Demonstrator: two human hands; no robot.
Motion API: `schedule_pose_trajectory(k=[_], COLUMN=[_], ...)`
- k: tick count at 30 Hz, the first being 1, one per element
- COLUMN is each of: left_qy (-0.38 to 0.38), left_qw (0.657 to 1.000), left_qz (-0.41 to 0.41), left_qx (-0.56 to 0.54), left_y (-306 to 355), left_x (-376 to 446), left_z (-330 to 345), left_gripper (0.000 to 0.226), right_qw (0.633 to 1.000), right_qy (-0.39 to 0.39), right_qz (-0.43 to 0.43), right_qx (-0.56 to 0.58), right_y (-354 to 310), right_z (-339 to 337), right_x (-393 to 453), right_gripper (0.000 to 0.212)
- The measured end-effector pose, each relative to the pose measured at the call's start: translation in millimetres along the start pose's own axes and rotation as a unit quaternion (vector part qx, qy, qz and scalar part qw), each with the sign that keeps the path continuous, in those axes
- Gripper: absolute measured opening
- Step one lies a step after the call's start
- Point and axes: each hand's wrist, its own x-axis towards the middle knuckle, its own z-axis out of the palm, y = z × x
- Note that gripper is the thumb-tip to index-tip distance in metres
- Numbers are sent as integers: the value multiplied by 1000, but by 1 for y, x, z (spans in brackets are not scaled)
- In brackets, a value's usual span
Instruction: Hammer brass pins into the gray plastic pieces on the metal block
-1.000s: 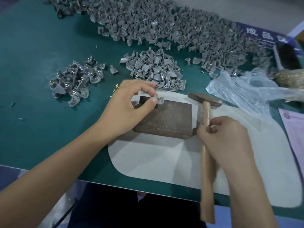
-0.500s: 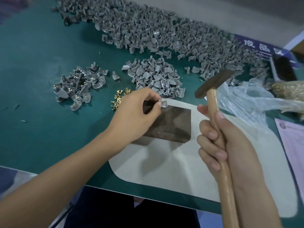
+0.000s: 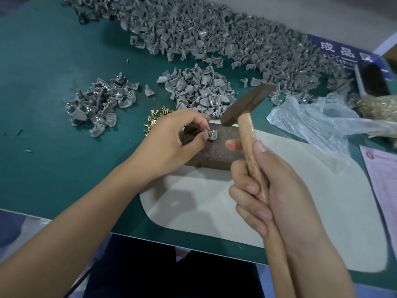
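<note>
Down swings the hammer, its head now nearer the metal block than half a second ago, poised just above its far edge.

On that block sits one gray plastic piece with a brass pin standing in it, pinched in place by the left hand, fingertips right beside the pin. Over the block's right side, the right hand clenches the wooden handle. Left of the block lie loose brass pins; beyond them, a small heap of pinned pieces. Danger from here: a slightly off-line blow could catch those fingertips, or glance off the pin, bending it or flicking the piece off the block.
</note>
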Motion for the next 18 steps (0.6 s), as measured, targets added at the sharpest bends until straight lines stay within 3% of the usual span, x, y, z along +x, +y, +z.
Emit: schedule_pose_trajectory(k=[7, 11, 15, 18], left_qy=[13, 13, 13, 16], left_qw=[1000, 999, 998, 998], left_qz=[-9, -26, -27, -36], left_qx=[-24, -32, -47, -41], left_y=[3, 5, 5, 7], left_x=[1, -1, 0, -1], left_z=[1, 0, 1, 1], left_gripper=[10, 11, 11, 12], right_qw=[999, 996, 997, 995], right_qy=[8, 11, 6, 11], right_qz=[24, -37, 5, -38], right_qx=[-43, -80, -79, -88], right_y=[13, 16, 14, 15], right_z=[6, 7, 7, 9], right_x=[3, 2, 4, 2], right_gripper=[36, 36, 35, 35])
